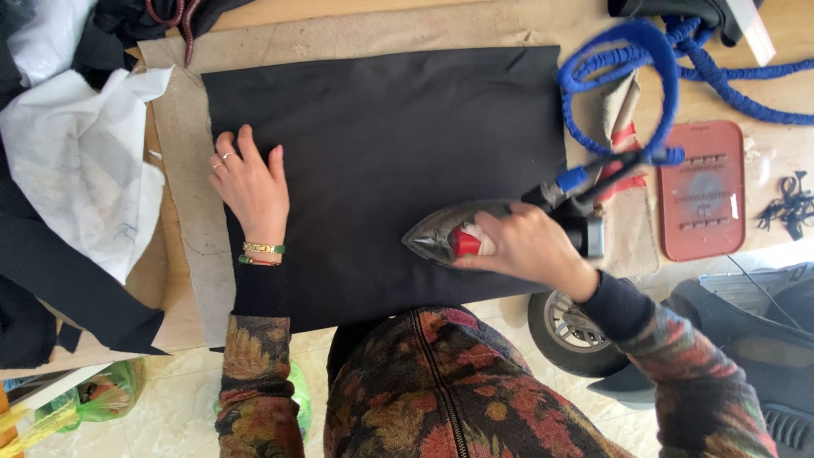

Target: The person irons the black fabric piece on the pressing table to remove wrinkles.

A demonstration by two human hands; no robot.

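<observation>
A rectangle of black cloth point(381, 153) lies flat on a beige padded board point(182, 153). My left hand point(250, 187), wearing rings and bracelets, presses flat on the cloth near its left edge with fingers spread. My right hand point(526, 246) grips the handle of a steam iron point(445, 236), whose pointed metal soleplate rests on the cloth's lower right part and points left. A red knob shows under my fingers.
A blue coiled hose point(644, 68) runs from the iron's rear to the top right. A reddish-brown iron rest point(702, 188) lies at the right. White fabric point(85, 161) and dark cloth are piled at the left. A scooter wheel point(570, 331) stands below the table edge.
</observation>
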